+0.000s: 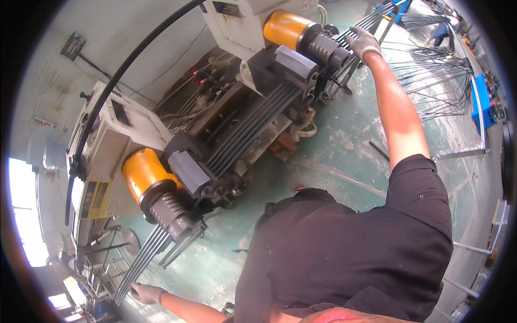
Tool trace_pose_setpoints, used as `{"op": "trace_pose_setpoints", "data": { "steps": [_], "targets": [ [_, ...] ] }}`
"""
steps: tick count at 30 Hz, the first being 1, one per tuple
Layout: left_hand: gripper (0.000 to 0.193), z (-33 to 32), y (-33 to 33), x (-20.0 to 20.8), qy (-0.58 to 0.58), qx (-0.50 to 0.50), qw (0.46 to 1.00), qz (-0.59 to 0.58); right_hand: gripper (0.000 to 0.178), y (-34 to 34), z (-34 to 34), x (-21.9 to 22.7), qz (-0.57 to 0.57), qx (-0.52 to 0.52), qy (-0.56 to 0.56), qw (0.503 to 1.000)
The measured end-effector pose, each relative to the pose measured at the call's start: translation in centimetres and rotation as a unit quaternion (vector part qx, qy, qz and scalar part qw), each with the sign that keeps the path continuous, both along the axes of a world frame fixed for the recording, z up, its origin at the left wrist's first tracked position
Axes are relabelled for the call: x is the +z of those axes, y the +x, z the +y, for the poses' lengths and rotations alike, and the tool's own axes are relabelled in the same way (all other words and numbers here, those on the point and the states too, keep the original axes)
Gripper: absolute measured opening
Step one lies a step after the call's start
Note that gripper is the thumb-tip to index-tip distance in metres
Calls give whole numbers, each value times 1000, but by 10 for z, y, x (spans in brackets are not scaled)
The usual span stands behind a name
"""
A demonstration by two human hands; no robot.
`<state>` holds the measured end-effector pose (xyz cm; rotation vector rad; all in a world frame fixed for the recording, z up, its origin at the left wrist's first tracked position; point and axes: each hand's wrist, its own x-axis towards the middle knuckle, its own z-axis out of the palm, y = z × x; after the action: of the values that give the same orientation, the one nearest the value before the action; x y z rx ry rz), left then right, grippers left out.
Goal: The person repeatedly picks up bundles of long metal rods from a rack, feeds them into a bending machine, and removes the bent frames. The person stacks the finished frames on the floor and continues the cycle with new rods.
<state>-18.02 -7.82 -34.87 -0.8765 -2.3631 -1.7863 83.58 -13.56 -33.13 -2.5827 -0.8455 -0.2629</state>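
Several long grey metal rods (249,131) lie side by side through a two-headed machine, sticking out past both ends. My right hand (366,44), in a pale work glove, is closed over the rods at the upper right, beyond the far head. At the lower left, my gloved left hand (147,293) is beside the rods' other end, its fingers stretched toward them. Whether those fingertips touch the rods is hard to make out. Between my hands, the rods pass under two grey clamp blocks (189,172).
Orange cylinders (144,171) with dark ribbed parts (172,214) project from the white machine housings (121,121). A black hose (124,67) arches over the left side. More rods (439,81) are piled at the right, near a blue box (483,102). The green floor (350,140) is worn.
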Motion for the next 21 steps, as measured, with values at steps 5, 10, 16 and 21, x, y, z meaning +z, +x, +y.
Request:
{"op": "trace_pose_setpoints", "data": {
  "steps": [5, 10, 16, 21],
  "targets": [
    [48, 53, -53, 0, -144, -37, 976, 161, 70, 76, 53, -53, -8, 39, -153, 987],
    [47, 65, 21, 37, -261, 42, 901, 344, 87, 74, 47, -27, -102, -38, -230, 967],
    [46, 73, 45, 148, -294, 54, 874, 384, 89, 67, 65, 36, -192, -88, -275, 938],
    [52, 83, 23, 220, -235, 112, 826, 500, 92, 90, 73, 76, -319, -166, -292, 886]
  ]
}}
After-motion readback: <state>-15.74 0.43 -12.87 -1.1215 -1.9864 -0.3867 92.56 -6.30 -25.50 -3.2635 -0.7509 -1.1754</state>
